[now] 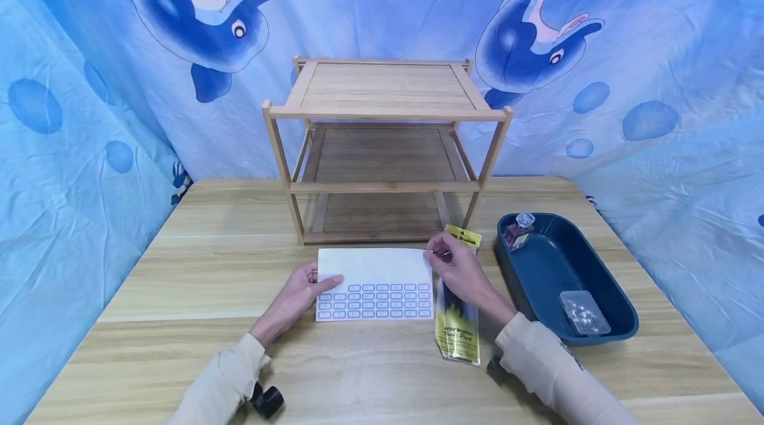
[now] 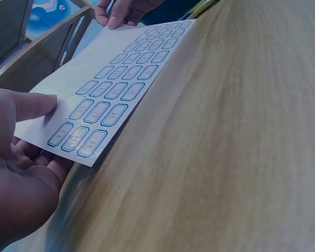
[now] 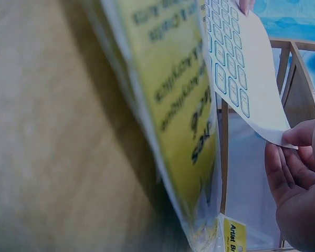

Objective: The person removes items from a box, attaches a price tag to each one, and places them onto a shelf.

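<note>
A white sheet of blue-framed label stickers (image 1: 375,286) is held up over the table between both hands. My left hand (image 1: 306,290) pinches its left edge, thumb on top and fingers beneath, as the left wrist view shows. The upper right corner is pinched between thumb and fingers of my right hand (image 1: 462,272). Labels fill the lower rows, while the upper part of the sheet is blank. Under my right hand and wrist lies a yellow-and-clear pack of artist brushes (image 1: 457,332), partly hidden by them. The same pack (image 3: 178,105) looms close in the right wrist view.
Behind the sheet stands a three-tier wooden shelf (image 1: 388,113). To the right sits a dark blue tub (image 1: 552,259) with a small glass bottle (image 1: 518,231) and a clear plastic box (image 1: 585,313) inside. A blue dolphin-print curtain (image 1: 382,7) surrounds the wooden table (image 1: 179,299).
</note>
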### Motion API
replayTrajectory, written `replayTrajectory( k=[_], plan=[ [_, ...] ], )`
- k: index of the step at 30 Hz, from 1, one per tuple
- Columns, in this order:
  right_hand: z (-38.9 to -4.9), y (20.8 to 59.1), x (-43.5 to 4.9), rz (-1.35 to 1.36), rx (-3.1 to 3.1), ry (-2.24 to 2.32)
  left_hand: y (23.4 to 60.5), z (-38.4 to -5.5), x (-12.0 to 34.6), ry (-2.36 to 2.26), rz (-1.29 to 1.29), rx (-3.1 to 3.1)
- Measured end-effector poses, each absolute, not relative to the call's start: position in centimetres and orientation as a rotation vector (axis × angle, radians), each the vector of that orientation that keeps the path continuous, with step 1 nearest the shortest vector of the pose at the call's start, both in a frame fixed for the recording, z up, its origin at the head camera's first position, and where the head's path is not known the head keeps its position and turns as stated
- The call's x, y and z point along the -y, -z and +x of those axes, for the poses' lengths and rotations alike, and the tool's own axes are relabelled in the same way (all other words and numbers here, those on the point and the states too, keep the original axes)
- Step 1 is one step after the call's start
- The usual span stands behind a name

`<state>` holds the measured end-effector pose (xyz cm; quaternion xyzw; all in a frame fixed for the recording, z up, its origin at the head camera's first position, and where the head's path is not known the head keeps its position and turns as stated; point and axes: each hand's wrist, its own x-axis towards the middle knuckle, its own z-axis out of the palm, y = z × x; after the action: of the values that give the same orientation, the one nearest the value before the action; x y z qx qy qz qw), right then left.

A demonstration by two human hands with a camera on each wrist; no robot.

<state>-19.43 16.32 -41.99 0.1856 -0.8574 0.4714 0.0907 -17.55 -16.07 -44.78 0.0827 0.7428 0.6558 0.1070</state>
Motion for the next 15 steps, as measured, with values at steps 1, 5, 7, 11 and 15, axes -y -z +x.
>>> replayTrajectory(
  k=[1,5,7,11,15],
  plan=[
    [-19.4,42.0,-16.3,0.552,2.546,-1.39,44.8,-17.5,16.1,-1.926,0.244,-2.192],
    [-19.5,42.0,-16.1,0.576,2.513,-1.302,44.7,-17.5,16.1,-1.925,0.229,-2.199],
    [-19.5,41.9,-15.9,0.597,2.49,-1.226,44.7,-17.5,16.0,-1.923,0.222,-2.2],
    [-19.1,41.6,-15.4,0.639,2.455,-1.061,44.6,-17.5,16.0,-1.922,0.227,-2.197],
    [-18.4,41.3,-14.7,0.693,2.45,-0.978,44.6,-17.4,15.9,-1.928,0.232,-2.183]
  ],
)
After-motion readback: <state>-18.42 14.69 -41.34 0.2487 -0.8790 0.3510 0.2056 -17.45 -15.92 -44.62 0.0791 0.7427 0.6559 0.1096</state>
